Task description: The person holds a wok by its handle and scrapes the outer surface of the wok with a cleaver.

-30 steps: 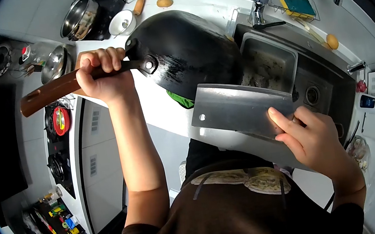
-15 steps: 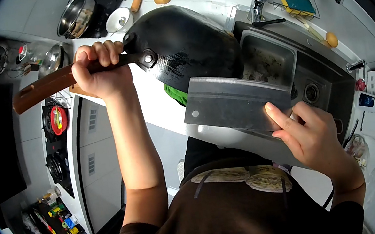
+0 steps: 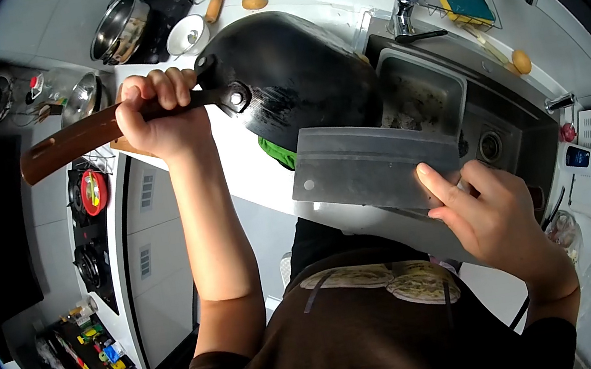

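My left hand (image 3: 162, 113) is wrapped around the brown handle of a black wok (image 3: 293, 69). The wok is tilted, its dark, scuffed underside facing me, over the counter and the sink's left edge. My right hand (image 3: 489, 212) grips a cleaver (image 3: 370, 165), index finger laid along the wide grey blade. The blade lies level in front of the wok's lower rim; whether they touch I cannot tell. A rectangular metal basin (image 3: 425, 98) with dark residue sits in the sink beyond the blade. Part of a green cloth (image 3: 277, 152) shows below the wok.
A curved faucet (image 3: 403, 9) rises behind the sink (image 3: 502, 98), near a wire rack with a sponge (image 3: 467, 7). Along the back counter are a white bowl (image 3: 188, 37), a steel pot (image 3: 123, 30) and a potato (image 3: 254, 2). A red bowl (image 3: 93, 192) is at left.
Hardly anything differs. The cleaver's blade has tipped slightly, its far edge a little lower in view. Both hands keep their grips.
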`<control>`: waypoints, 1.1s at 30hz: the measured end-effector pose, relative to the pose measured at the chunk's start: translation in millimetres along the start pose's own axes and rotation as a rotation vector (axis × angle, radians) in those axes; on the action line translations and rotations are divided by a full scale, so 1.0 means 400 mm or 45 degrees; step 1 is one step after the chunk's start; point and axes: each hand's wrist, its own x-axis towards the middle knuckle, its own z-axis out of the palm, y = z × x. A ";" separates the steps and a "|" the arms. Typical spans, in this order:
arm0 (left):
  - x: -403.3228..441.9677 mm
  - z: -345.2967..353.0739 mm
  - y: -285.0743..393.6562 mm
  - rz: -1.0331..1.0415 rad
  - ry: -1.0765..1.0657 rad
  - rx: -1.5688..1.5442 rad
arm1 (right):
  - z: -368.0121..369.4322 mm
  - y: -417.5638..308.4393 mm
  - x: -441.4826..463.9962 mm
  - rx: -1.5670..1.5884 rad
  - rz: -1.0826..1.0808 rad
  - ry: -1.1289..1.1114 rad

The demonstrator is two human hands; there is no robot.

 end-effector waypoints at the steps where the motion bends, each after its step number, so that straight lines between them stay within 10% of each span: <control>1: -0.001 -0.001 0.001 -0.001 0.001 -0.009 | 0.002 0.002 0.003 0.013 -0.012 0.021; 33: -0.060 0.060 -0.010 0.087 -0.167 0.008 | -0.023 -0.035 0.008 0.160 0.086 -0.004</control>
